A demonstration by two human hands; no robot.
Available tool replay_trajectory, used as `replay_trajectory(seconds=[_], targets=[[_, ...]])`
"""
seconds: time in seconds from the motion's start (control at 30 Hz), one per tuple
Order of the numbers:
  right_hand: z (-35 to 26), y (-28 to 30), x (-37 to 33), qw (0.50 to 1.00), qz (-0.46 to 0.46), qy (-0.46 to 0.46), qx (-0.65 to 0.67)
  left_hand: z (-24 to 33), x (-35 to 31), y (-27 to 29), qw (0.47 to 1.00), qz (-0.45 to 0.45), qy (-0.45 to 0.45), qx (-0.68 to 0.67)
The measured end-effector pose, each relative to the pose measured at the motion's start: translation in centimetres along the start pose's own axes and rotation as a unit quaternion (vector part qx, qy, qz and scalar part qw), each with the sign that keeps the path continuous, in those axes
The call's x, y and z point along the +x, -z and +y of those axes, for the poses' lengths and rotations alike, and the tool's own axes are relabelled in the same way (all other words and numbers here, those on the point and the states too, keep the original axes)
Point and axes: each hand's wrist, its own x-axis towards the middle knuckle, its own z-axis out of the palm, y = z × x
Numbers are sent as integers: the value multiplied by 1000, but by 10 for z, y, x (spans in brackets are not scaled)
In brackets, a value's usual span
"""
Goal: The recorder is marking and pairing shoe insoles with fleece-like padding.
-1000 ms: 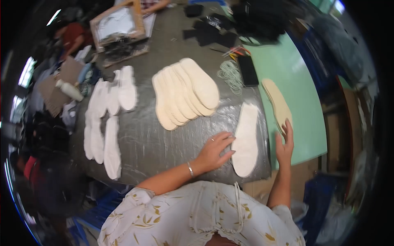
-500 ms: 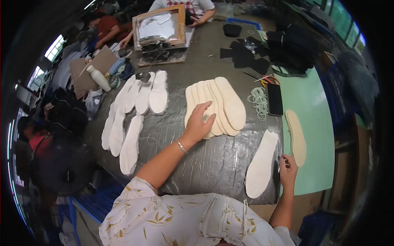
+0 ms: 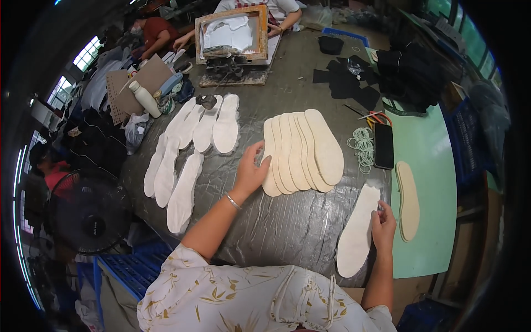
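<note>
A fanned stack of cream insoles (image 3: 327, 149) lies mid-table. My left hand (image 3: 251, 172) is at the stack's left edge, thumb and fingers apart, holding nothing. To the right, a single white fluffy insole (image 3: 355, 238) lies near the table's edge. Beside its upper right edge is my right hand (image 3: 383, 224), fingers curled together; a small bit shows at the fingertips, too small to name. Further right, a couple of cream insoles (image 3: 410, 207) overlap on a green board (image 3: 434, 232). Several white fluffy insoles (image 3: 183, 193) lie on the left.
A phone (image 3: 383, 146), pale cord loops (image 3: 362, 148) and orange-handled scissors (image 3: 379, 117) lie right of the stack. Black fabric pieces (image 3: 348, 83) are beyond. A framed screen (image 3: 232, 34) stands at the back by a co-worker. A white bottle (image 3: 145, 99) and a fan (image 3: 91, 213) are at left.
My left hand has slid left off the top of the cream stack to its left edge. My right hand has come closer to the single white insole. The whole view has shifted slightly.
</note>
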Motion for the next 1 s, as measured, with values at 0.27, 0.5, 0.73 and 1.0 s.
replay_trajectory(seconds=[0.27,0.5,0.73,1.0], targets=[[-7,6,0,993,32,-65,94,-30,61,24,990,95,41,-99],[6,2,6,995,82,45,36,-1,93,-15,993,-7,15,-113],[4,3,9,995,87,45,-1,-12,148,-80,997,-40,-53,-25],[1,-2,17,985,102,96,-101,-33,248,-148,992,-18,33,124]])
